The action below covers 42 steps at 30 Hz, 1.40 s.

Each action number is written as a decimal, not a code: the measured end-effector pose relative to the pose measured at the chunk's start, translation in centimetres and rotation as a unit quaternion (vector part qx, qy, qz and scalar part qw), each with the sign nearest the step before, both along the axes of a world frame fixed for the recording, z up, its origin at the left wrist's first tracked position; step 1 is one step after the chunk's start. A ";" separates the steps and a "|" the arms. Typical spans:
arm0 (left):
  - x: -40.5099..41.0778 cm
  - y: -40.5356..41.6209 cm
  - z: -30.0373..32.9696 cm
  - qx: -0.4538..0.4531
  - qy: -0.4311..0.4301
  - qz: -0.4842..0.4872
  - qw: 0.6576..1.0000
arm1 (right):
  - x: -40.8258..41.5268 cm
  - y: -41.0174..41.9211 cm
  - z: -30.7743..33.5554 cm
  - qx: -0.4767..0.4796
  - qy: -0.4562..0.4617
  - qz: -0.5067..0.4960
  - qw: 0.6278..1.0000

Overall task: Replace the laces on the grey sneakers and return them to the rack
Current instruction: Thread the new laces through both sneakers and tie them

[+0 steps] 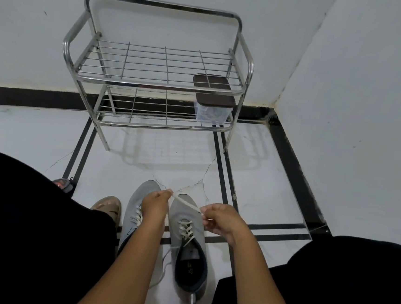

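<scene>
Home interior, likely an entry corner. Two plain white walls (371, 69) met at a corner just right of a chrome two-tier shoe rack (152, 84), which stood against the back wall. Floor (26, 131) was glossy white tile with black border strips, a few cracks in front of the rack. A clear plastic box with dark lid (214, 109) sat on the rack's lower shelf, right end. Grey sneakers (188, 223) lay on the floor in front of the rack, a tan sandal (107, 206) beside them to the left. Domestic, no shop or work fittings visible.
</scene>
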<state>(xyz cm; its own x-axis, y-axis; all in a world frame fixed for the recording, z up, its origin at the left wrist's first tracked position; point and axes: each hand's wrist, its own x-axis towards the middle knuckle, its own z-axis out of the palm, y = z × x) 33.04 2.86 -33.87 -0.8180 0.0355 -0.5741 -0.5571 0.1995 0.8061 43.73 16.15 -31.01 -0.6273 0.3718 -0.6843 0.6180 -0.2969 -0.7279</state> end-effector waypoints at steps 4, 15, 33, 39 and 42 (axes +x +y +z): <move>-0.1 -1.0 -1.3 -0.135 -0.015 -0.035 0.990 | 0.0 1.2 -0.8 0.135 -0.074 0.019 0.988; 2.8 1.5 -2.7 -0.081 0.101 -0.377 0.917 | -0.7 -0.4 -3.3 0.272 -0.074 0.128 0.951; 5.3 0.4 -5.7 -0.391 0.143 -0.528 0.741 | 1.8 -1.9 -8.7 0.256 -0.181 0.242 0.918; 5.9 0.5 -6.7 -0.400 0.209 -0.544 0.707 | 2.1 -1.3 -10.1 0.195 -0.185 0.173 0.948; 5.9 0.5 -6.9 -0.401 0.212 -0.545 0.705 | 2.0 -1.2 -10.4 0.172 -0.181 0.163 0.955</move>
<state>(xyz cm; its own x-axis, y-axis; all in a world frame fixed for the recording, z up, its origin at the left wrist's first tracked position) 38.98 3.35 -40.81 -0.6596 0.5790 -0.4793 0.5372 0.8092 0.2381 45.69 14.91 -41.42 -0.4926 0.4392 -0.7513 0.8668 0.1709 -0.4685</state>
